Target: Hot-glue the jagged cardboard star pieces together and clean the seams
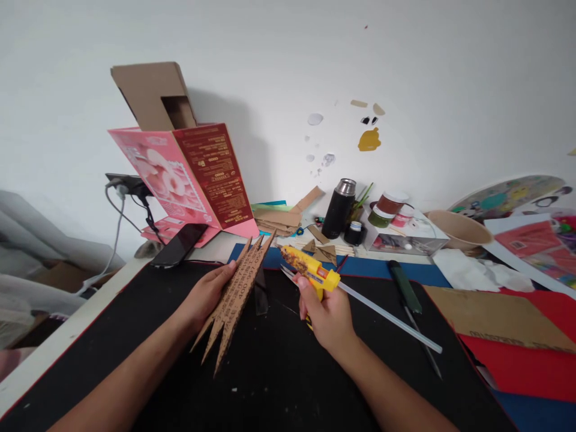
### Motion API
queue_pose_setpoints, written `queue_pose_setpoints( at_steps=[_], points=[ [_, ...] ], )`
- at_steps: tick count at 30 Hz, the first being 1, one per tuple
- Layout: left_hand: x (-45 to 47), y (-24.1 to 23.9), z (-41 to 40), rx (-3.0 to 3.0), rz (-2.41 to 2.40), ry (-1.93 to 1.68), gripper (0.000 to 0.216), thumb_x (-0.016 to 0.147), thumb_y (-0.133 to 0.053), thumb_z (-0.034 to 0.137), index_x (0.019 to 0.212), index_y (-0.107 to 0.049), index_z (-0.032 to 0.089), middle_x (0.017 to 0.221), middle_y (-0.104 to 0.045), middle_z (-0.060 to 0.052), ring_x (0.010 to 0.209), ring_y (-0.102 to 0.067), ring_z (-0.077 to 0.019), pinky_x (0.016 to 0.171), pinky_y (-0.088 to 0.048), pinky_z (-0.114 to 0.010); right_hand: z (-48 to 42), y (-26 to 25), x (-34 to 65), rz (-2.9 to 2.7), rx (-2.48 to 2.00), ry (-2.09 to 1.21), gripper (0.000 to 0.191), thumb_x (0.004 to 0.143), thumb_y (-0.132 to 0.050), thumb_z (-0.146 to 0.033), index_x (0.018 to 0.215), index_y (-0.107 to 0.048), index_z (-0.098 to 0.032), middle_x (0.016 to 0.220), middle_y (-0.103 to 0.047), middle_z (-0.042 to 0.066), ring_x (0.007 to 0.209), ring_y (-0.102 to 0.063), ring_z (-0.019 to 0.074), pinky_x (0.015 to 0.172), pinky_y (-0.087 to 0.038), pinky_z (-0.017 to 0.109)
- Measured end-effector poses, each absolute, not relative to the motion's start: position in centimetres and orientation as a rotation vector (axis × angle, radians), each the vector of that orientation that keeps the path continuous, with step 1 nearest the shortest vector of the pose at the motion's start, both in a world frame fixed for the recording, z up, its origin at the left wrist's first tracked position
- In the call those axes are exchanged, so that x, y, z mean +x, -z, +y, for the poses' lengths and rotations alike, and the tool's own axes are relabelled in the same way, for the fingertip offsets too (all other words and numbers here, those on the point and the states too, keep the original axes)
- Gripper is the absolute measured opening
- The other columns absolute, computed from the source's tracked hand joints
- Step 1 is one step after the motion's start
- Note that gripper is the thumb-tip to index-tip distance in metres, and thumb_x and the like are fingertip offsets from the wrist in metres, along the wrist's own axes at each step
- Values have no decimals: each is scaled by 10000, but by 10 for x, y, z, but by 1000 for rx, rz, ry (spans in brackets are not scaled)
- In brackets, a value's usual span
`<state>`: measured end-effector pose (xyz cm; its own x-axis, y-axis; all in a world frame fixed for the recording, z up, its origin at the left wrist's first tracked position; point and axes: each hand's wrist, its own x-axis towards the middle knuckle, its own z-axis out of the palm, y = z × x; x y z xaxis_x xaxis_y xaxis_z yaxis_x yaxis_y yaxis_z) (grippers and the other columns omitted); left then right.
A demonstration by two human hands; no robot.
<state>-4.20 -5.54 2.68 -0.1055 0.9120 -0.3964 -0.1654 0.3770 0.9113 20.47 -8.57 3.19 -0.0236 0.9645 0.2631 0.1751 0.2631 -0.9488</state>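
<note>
Held up over the black mat is a piece of brown cardboard, cut to several sharp points at both ends and printed with dark characters. My left hand is closed on its left edge. A yellow glue gun is in my right hand, its nozzle toward the cardboard but apart from it. From its rear sticks a long translucent glue stick. Just under the gun, a pair of metal blades shows; what they belong to is mostly hidden by my right hand.
A pink and red box stands at the back left, with a phone before it. Behind the mat are cardboard scraps, a black thermos and paint jars. A green-handled knife and flat cardboard lie right.
</note>
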Motion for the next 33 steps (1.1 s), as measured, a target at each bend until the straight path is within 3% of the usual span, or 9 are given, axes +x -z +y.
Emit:
queue_pose_setpoints(
  at_steps=[6,10,18,33],
  points=[
    [-40,-25,-54,829,1380,-1108,779,427,-939,810,861,-797,179,760,-781,-44,712,-675,-215,624,-528,-280,-81,-32,207,-1354,-1160,-921,637,990,-557,-750,627,-571,-227,459,-531,-13,423,-547,144,480,-481,254],
    [-39,-22,-54,843,1330,-1099,707,475,-938,785,796,-765,179,723,-759,-36,654,-651,-196,607,-508,-277,-80,-33,207,-1363,-1176,-925,636,988,-562,-753,641,-596,-221,449,-536,-13,416,-552,147,469,-468,253],
    [-43,-21,-54,876,1307,-1113,666,550,-907,756,853,-769,179,713,-735,-27,609,-610,-187,572,-469,-279,-78,-33,211,-1365,-1191,-937,655,1011,-541,-726,575,-539,-238,427,-514,-14,422,-541,143,506,-472,258],
    [-47,-14,-50,946,1289,-1115,673,567,-908,796,809,-770,182,686,-711,-15,589,-563,-157,549,-431,-248,-80,-29,213,-1436,-1241,-873,660,1054,-536,-655,540,-543,-240,439,-552,2,447,-572,153,555,-496,272]
  ],
)
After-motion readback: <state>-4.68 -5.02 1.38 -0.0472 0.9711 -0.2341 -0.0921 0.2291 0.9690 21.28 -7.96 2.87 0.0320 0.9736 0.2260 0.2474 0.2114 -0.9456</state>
